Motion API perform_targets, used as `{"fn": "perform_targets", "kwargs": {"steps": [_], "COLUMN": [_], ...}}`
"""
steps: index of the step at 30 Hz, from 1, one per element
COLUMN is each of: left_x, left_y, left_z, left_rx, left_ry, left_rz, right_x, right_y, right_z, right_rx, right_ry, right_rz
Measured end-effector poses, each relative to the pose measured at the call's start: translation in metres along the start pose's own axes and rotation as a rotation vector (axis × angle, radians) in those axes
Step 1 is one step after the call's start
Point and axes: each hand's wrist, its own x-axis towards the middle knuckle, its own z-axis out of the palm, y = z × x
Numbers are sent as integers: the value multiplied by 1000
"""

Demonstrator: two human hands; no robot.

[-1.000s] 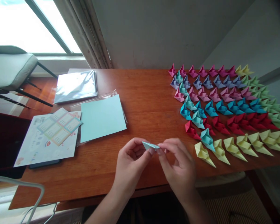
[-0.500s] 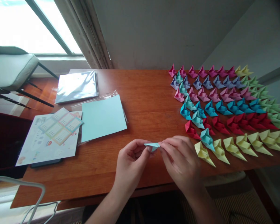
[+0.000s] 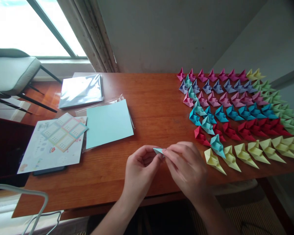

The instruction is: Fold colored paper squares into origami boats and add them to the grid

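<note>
A small piece of light blue folded paper (image 3: 158, 150) is pinched between both my hands, above the near part of the wooden table (image 3: 152, 114). My left hand (image 3: 142, 168) grips its left and lower side with thumb and curled fingers. From the right, my right hand (image 3: 186, 168) presses thumb and fingertips on its other end and covers much of it. Closest to my right hand stand a light teal paper boat (image 3: 217, 146) and a pale yellow one (image 3: 213, 161). Farther left lies a stack of light teal paper sheets (image 3: 109, 124).
Rows of folded paper boats fill the right side: red (image 3: 230, 131), blue (image 3: 232, 113), pink (image 3: 225, 100), purple (image 3: 218, 86), green (image 3: 286, 111). On the left are a wrapped pack (image 3: 80, 91), a label sheet (image 3: 65, 130) over white paper (image 3: 39, 150), and a dark flat object (image 3: 49, 171).
My right hand has shifted slightly left and now covers more of the folded paper. My left hand has moved a little right. The boats and sheets stay put.
</note>
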Motion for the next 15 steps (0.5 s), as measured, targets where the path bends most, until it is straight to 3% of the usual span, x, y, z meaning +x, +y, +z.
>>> {"fn": "perform_targets", "kwargs": {"steps": [15], "left_x": [-2], "left_y": [-3], "left_z": [-5], "left_rx": [-140], "left_ry": [-58], "left_rz": [-47], "right_x": [-4], "right_y": [-5], "right_z": [0], "right_rx": [-17], "right_ry": [63], "right_rz": [23]}}
